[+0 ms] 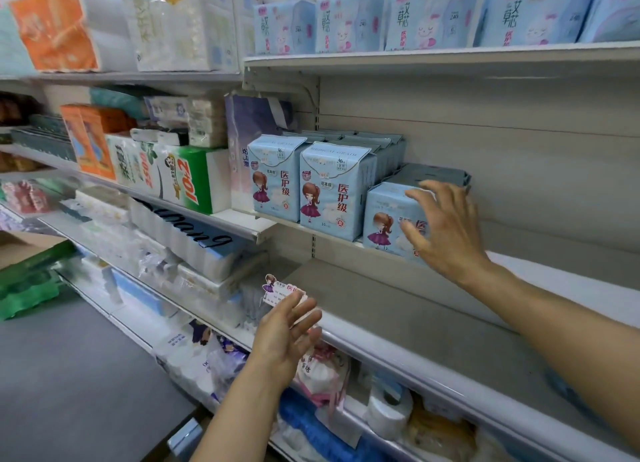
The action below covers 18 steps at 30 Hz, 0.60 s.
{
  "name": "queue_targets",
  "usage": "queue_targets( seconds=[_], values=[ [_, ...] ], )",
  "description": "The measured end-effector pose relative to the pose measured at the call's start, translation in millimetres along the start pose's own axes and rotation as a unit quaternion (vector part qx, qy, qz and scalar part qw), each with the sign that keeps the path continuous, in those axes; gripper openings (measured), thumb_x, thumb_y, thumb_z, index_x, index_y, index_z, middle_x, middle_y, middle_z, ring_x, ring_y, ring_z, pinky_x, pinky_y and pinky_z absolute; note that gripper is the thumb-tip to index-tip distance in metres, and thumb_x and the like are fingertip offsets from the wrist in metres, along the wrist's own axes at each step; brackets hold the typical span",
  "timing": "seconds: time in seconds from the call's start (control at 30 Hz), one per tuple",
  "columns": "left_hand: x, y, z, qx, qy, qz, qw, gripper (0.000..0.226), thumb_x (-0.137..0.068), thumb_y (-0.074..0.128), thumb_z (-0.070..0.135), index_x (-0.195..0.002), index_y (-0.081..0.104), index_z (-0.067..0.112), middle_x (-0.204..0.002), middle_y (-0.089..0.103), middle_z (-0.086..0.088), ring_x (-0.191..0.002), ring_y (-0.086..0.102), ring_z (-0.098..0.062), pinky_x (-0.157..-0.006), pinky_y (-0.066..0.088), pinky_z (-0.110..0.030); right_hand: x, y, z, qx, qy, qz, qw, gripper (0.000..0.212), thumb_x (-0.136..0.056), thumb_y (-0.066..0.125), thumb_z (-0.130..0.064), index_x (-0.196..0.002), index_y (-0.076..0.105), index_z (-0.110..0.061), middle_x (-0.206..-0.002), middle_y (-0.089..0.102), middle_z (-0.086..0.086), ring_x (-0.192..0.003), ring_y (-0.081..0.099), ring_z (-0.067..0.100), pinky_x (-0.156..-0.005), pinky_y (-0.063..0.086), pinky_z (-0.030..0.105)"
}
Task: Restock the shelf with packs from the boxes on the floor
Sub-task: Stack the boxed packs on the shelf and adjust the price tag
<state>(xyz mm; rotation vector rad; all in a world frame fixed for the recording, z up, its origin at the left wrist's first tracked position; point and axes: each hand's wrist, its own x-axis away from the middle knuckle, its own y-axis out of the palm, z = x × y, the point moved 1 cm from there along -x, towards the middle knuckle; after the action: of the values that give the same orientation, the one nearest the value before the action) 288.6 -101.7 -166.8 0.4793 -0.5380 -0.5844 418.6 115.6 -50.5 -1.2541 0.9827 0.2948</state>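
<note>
Head view: store shelving w/ light-blue packs. Right hand (446, 226), fingers spread and straight, lies against the front of the rightmost pack (391, 219), which stands upright on the middle shelf (571, 281) just beside two taller packs (332, 191). Left hand (284, 337) is lower, near the shelf edge, fingers relaxed and apart, holding nothing; a small label (280, 288) shows just behind it.
</note>
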Motion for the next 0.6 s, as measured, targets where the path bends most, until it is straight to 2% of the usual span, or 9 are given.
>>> queue_targets(
  seconds=[0.07, 0.2, 0.33, 0.43, 0.5, 0.6],
  values=[
    [4, -8, -2, 0.015, -0.004, 0.022, 1.000, 0.014, -0.097, 0.059, 0.021, -0.104, 0.065, 0.011, -0.100, 0.072, -0.007, -0.082, 0.067, -0.020, -0.069, 0.053, -0.035, 9, 3, -17, -0.057, -0.059, 0.008, 0.997, 0.039, -0.083, 0.059, -0.031, -0.117, 0.061, -0.012, -0.122, 0.055, 0.009, -0.113, 0.042, 0.024, -0.092, 0.041, 0.046],
    [9, -32, -8, 0.021, -0.017, 0.063, 0.998, 0.009, -0.096, 0.059, 0.019, -0.096, 0.065, 0.013, -0.096, 0.072, -0.006, -0.080, 0.066, -0.020, -0.068, 0.051, -0.034, 33, 22, -51, -0.128, -0.138, -0.074, 0.979, 0.022, -0.085, 0.060, -0.025, -0.104, 0.064, -0.015, -0.110, 0.058, 0.003, -0.106, 0.051, 0.022, -0.083, 0.047, 0.039],
    [8, -68, -10, 0.033, -0.024, 0.109, 0.993, 0.009, -0.096, 0.059, 0.020, -0.098, 0.064, 0.012, -0.093, 0.071, -0.006, -0.081, 0.065, -0.020, -0.068, 0.052, -0.033, 62, 49, -84, -0.169, -0.141, -0.175, 0.960, 0.018, -0.090, 0.062, -0.026, -0.106, 0.065, -0.019, -0.115, 0.056, -0.001, -0.106, 0.052, 0.018, -0.074, 0.039, 0.028],
    [2, -90, -1, 0.049, -0.032, 0.127, 0.990, 0.009, -0.096, 0.058, 0.019, -0.096, 0.063, 0.012, -0.089, 0.071, -0.005, -0.077, 0.065, -0.018, -0.059, 0.054, -0.029, 69, 77, -102, -0.205, -0.127, -0.229, 0.943, 0.018, -0.090, 0.060, -0.030, -0.105, 0.065, -0.022, -0.114, 0.053, -0.004, -0.106, 0.050, 0.016, -0.080, 0.047, 0.038],
    [-6, -107, 5, 0.066, -0.035, 0.137, 0.988, 0.012, -0.096, 0.058, 0.020, -0.103, 0.063, 0.012, -0.091, 0.071, -0.005, -0.078, 0.065, -0.018, -0.054, 0.056, -0.027, 67, 98, -117, -0.213, -0.110, -0.266, 0.934, 0.018, -0.089, 0.061, -0.031, -0.105, 0.064, -0.024, -0.115, 0.050, -0.007, -0.108, 0.047, 0.013, -0.083, 0.048, 0.044],
    [-19, -144, 15, 0.076, -0.043, 0.159, 0.983, 0.018, -0.096, 0.058, 0.021, -0.112, 0.063, 0.013, -0.094, 0.071, -0.003, -0.082, 0.066, -0.017, -0.060, 0.056, -0.030, 64, 134, -147, -0.225, -0.101, -0.320, 0.914, 0.019, -0.088, 0.062, -0.029, -0.106, 0.064, -0.023, -0.115, 0.050, -0.003, -0.112, 0.046, 0.016, -0.087, 0.047, 0.044]
  ],
)
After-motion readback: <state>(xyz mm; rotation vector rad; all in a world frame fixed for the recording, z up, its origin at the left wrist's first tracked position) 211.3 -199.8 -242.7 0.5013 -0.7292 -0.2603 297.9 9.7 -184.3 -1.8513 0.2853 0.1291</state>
